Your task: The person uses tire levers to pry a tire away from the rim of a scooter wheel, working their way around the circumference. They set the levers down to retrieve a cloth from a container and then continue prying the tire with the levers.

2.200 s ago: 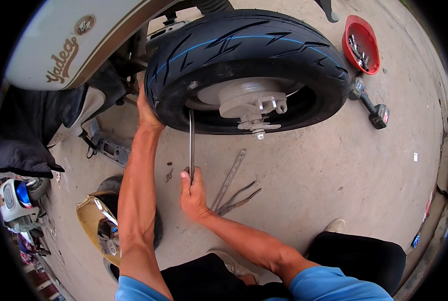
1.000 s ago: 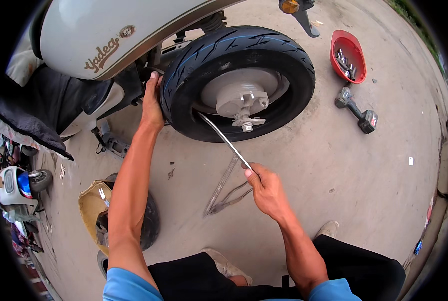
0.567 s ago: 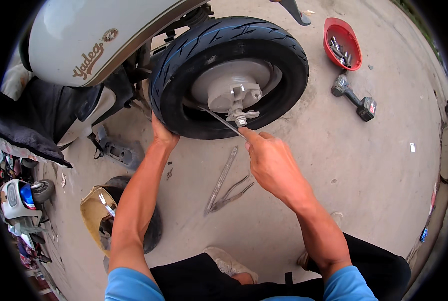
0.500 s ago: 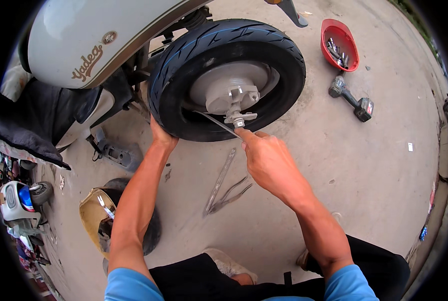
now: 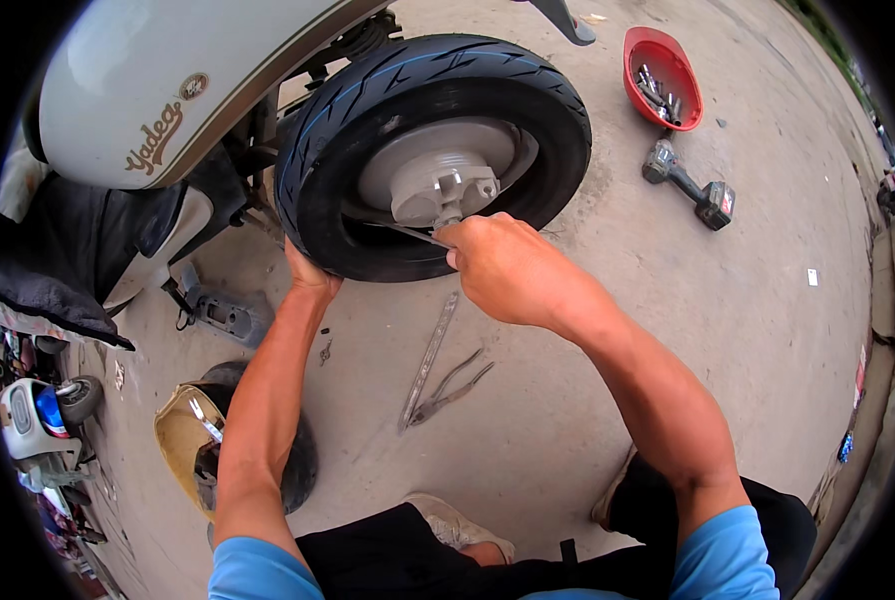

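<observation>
The tire (image 5: pixel 317 195), black with a thin blue line around its tread, stands in the far middle of the scene beside a scooter, with the scooter's pale body (image 5: pixel 207 120) on the far left. Near left, an open tan container (image 5: pixel 174 432) with small tools in it sits by the person's left forearm. The left hand (image 5: pixel 312 272) is set against the outer edge of the tire at its near-left side; its fingers pass out of sight behind the rubber, so I cannot tell how far they are curled. Just right of that, inside the ring of the tire, lies the far end of a thin metal lever (image 5: pixel 407 232) (its very tip is lost in the dark gap, so its seat cannot be told). The lever's long axis slants from that far-left end across to the near right, in front of the near sidewall, and stops in the right hand (image 5: pixel 499 268), which is closed around its near end. The shaft thus lies to the left of the right-hand grip, pointing slightly away from the person; the right hand has hold of it, while the left is apart from it. The grey hub (image 5: pixel 439 185) is just on the far side of the right hand, which covers the axle's end. Below the tire, a flat bar (image 5: pixel 429 362) and pliers (image 5: pixel 452 393) lie on the floor. Farther right are a cordless power tool (image 5: pixel 685 184) and, just beyond it, a red helmet (image 5: pixel 646 42) holding metal pieces.
</observation>
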Tool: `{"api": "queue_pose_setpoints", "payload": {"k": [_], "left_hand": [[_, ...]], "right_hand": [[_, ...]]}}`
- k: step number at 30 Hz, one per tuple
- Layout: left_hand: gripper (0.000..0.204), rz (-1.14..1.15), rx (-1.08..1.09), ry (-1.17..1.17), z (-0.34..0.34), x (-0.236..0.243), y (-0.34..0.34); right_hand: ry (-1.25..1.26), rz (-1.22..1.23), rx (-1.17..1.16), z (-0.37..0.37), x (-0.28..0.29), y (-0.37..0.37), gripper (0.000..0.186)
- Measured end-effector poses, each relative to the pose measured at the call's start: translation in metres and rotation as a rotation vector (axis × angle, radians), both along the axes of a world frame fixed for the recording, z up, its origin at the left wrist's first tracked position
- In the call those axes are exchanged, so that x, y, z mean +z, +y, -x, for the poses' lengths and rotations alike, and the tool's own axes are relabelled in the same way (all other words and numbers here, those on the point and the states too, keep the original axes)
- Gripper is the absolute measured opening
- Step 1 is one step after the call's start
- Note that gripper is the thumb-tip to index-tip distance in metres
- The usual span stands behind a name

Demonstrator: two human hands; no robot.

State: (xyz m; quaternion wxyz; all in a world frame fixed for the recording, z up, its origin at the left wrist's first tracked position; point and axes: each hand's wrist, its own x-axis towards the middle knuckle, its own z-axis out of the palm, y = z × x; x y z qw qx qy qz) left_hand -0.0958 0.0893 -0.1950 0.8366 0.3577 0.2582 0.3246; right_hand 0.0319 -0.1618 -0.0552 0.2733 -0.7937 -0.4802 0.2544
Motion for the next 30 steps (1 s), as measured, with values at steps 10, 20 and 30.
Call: {"api": "queue_pose_setpoints", "payload": {"k": [10,20,30], "left_hand": [[0.057,-0.043,0.052,0.041,0.005,-0.004,0.01],[0.065,-0.011,-0.118,0.154,0.001,0.05,0.029],[0.066,-0.144,-0.064,0.162,-0.006,0.046,0.037]], "right_hand": [[0.313,-0.035,-0.222,0.059,-0.023,-0.007,0.039],[0.363,-0.211,-0.301,0.072,-0.049,-0.012,0.041],[0.425,-0.34,-0.482,0.134,-0.087,0.004,0.042]]}}
